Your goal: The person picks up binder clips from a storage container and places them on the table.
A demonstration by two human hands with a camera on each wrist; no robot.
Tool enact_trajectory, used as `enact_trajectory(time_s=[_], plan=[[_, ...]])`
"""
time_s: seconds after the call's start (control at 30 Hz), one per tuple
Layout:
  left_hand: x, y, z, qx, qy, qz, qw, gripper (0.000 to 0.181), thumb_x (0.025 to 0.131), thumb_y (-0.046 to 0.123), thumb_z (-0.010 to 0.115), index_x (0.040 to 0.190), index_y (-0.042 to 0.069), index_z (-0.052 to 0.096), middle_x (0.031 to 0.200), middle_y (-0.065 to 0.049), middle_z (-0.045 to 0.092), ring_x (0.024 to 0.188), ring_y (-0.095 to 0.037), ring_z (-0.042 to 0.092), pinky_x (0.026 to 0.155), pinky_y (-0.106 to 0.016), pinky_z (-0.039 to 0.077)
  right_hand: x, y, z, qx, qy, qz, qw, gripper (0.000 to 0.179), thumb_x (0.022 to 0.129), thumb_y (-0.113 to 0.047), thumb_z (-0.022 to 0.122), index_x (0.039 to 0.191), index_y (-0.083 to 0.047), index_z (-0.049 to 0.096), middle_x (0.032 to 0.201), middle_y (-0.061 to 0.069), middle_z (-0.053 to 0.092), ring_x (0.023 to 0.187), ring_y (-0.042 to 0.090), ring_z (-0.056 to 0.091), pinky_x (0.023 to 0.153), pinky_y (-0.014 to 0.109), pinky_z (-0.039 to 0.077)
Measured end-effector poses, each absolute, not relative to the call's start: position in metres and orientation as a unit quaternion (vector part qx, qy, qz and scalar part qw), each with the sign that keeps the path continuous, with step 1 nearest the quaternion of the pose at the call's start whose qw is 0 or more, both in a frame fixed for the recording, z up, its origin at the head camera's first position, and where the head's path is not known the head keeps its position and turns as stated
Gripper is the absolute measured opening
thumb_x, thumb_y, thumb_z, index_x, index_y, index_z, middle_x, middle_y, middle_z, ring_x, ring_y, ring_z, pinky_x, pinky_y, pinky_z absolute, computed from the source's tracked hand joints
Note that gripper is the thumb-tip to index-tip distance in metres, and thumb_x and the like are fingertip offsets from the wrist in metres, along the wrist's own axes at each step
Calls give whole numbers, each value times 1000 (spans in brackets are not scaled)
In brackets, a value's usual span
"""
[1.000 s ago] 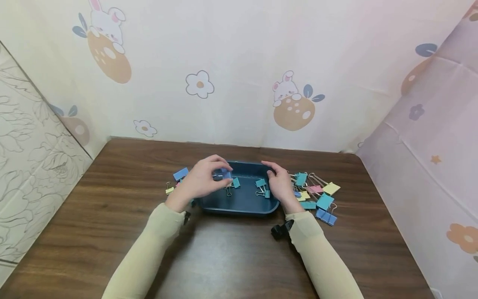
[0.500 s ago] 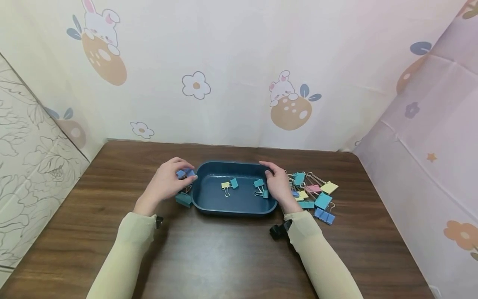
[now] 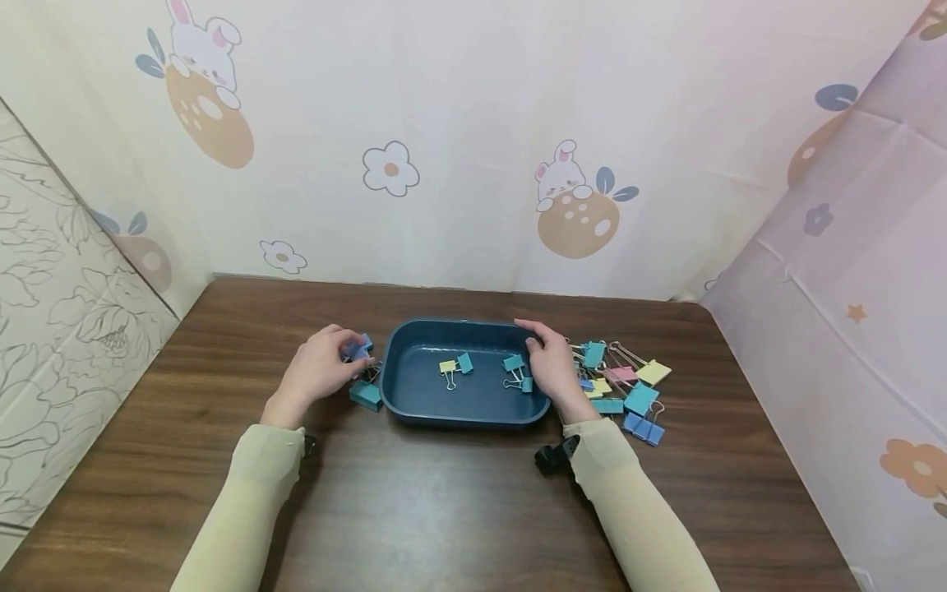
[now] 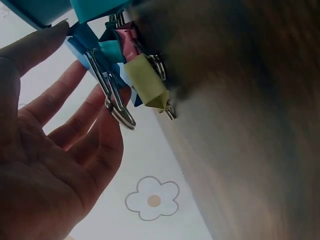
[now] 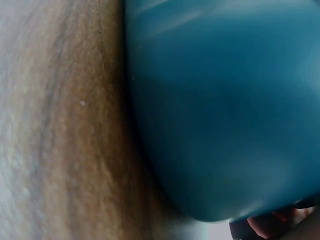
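Note:
At the left of the dark blue tray (image 3: 462, 404), my left hand (image 3: 318, 372) pinches a blue binder clip (image 4: 92, 47) between thumb and fingers, among a small pile of clips. A teal binder clip (image 3: 366, 395) lies just below that hand; in the left wrist view, a yellow clip (image 4: 145, 80) and a pink clip (image 4: 128, 42) sit behind the blue one. My right hand (image 3: 553, 366) holds the tray's right end, thumb at the rim. Inside the tray are a yellow clip (image 3: 447, 366) and several teal clips (image 3: 513, 363).
A loose pile of binder clips lies right of the tray, with a yellow clip (image 3: 654, 372), a pink clip (image 3: 621, 375) and a blue clip (image 3: 644, 428). The wooden table (image 3: 459, 501) meets a patterned curtain (image 3: 459, 238) at its back edge.
My left hand has moved left from above the tray to the pile beside it, with a blue clip at its fingers, then slightly lower. My right hand stays on the tray.

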State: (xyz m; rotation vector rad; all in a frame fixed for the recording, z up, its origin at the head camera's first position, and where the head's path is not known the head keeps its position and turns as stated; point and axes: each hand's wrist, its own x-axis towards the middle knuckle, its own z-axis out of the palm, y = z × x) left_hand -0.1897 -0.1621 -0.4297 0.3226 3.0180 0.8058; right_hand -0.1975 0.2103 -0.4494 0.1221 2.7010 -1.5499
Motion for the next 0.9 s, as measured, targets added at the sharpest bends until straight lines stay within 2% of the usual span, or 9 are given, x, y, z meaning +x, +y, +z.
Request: enact_trajectory(time_s=[0.17, 0.5, 0.77, 0.9], plan=[[-191, -163, -431, 94, 966, 242, 7, 39, 87, 37, 74, 115, 9, 70, 115, -11, 62, 97, -32, 60, 80, -52, 51, -197, 210, -449, 40, 867, -497, 12, 38, 106, -13, 43, 138, -28, 60, 140, 6, 54, 50, 22, 39, 56, 36, 38], [-191, -155, -419, 100, 955, 279, -1, 34, 93, 36, 69, 116, 10, 69, 116, -11, 62, 94, -30, 59, 81, -49, 51, -198, 210, -449, 41, 867, -497, 13, 38, 107, -13, 43, 138, -27, 60, 143, 6, 53, 51, 23, 40, 56, 36, 39], [-189, -131, -402, 166, 926, 338, -34, 23, 93, 27, 70, 110, 11, 71, 106, -5, 66, 98, -29, 62, 83, -46, 51, -197, 209, -449, 44, 866, -498, 15, 38, 107, -13, 43, 138, -27, 59, 144, 5, 52, 57, 26, 43, 60, 37, 39], [-190, -115, -400, 202, 921, 331, -27, 22, 92, 25, 72, 109, 11, 71, 106, -5, 67, 97, -26, 63, 83, -43, 52, -197, 210, -450, 46, 866, -498, 17, 39, 107, -13, 42, 138, -28, 59, 145, 5, 51, 60, 28, 45, 61, 38, 40]])
